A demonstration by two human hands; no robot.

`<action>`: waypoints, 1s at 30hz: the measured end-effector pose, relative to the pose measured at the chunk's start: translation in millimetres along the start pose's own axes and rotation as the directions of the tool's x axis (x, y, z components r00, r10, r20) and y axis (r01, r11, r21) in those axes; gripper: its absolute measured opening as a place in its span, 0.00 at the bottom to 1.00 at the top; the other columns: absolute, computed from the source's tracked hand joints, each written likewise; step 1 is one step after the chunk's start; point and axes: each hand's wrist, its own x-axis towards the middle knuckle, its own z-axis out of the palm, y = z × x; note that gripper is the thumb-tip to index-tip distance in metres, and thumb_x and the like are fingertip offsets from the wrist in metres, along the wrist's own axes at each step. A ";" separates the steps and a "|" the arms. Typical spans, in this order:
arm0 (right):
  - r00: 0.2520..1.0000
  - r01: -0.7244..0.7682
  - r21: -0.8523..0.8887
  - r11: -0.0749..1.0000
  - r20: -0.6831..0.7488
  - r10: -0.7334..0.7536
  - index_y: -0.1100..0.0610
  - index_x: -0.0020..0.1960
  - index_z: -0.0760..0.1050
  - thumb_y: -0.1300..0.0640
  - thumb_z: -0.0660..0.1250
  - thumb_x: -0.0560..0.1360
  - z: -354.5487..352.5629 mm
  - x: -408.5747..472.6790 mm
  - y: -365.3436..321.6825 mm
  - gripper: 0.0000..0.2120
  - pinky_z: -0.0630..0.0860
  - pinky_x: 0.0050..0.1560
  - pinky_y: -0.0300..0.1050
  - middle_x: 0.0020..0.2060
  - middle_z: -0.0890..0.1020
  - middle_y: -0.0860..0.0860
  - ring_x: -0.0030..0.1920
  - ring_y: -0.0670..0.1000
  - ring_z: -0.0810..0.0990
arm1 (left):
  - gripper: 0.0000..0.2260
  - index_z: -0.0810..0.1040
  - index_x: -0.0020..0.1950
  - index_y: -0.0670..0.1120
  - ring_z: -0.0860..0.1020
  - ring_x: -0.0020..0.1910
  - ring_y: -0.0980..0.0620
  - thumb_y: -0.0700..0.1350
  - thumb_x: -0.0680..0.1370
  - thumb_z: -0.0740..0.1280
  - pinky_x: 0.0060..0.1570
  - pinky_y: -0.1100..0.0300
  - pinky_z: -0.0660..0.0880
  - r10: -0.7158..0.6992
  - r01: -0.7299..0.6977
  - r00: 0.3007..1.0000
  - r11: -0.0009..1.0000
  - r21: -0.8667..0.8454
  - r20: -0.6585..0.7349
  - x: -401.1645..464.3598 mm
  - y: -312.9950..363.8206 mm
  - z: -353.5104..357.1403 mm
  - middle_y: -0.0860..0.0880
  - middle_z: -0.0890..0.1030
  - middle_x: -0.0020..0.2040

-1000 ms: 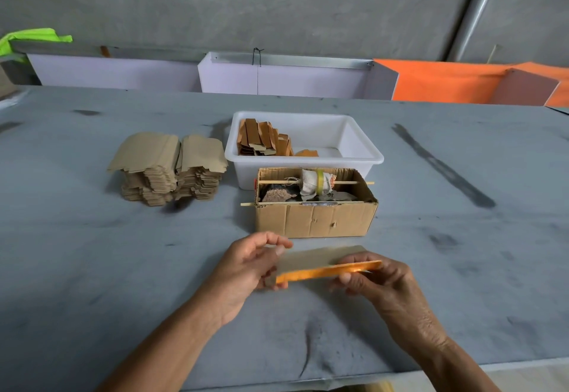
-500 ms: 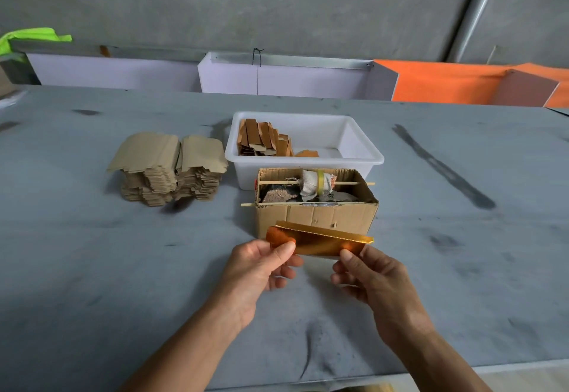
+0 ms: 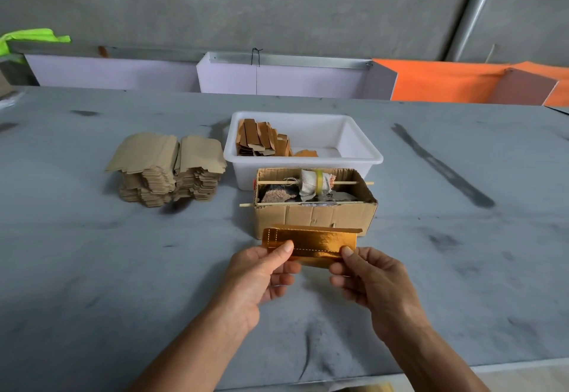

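A shiny gold card cut-out with dotted fold lines is held above the grey table, its gold face toward me. My left hand pinches its left end with the thumb on the front. My right hand pinches its lower right corner, thumb on the front and fingers behind. The card stands just in front of a small brown cardboard box.
The cardboard box holds rags, tape and two wooden sticks. Behind it a white plastic tub contains folded brown pieces. Two stacks of flat brown card cut-outs sit at the left. The grey table's near edge runs below my arms.
The card was turned from lying nearly flat, brown side up, to upright with its gold face toward me. Both hands shifted their pinch to its lower edge.
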 end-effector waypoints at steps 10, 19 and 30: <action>0.999 -0.043 -0.017 0.999 -0.025 0.043 0.62 0.44 0.77 0.61 0.66 0.76 1.7 2.3 -2.7 0.05 0.75 0.27 0.38 0.32 0.84 0.56 0.28 0.49 0.81 | 0.07 0.78 0.38 0.44 0.77 0.25 0.56 0.44 0.76 0.69 0.26 0.65 0.71 0.088 -0.084 0.994 0.995 0.060 -0.066 -2.4 -1.0 0.8 0.47 0.82 0.30; 0.996 -0.089 -0.007 0.996 -0.025 0.089 0.63 0.47 0.78 0.59 0.67 0.75 0.5 1.5 -5.6 0.07 0.78 0.27 0.41 0.34 0.84 0.58 0.29 0.50 0.82 | 0.05 0.79 0.40 0.46 0.78 0.25 0.57 0.45 0.72 0.72 0.26 0.66 0.73 0.006 -0.004 0.997 1.000 0.025 -0.076 -3.8 1.1 3.5 0.48 0.84 0.32; 0.985 -0.168 0.235 0.957 0.006 0.171 0.65 0.39 0.74 0.69 0.67 0.73 1.8 6.5 -3.1 0.05 0.80 0.30 0.41 0.30 0.82 0.61 0.31 0.52 0.83 | 0.04 0.79 0.40 0.40 0.79 0.28 0.54 0.33 0.71 0.71 0.28 0.65 0.77 0.065 -0.081 0.992 0.986 -0.148 -0.109 -1.0 0.3 5.3 0.47 0.81 0.31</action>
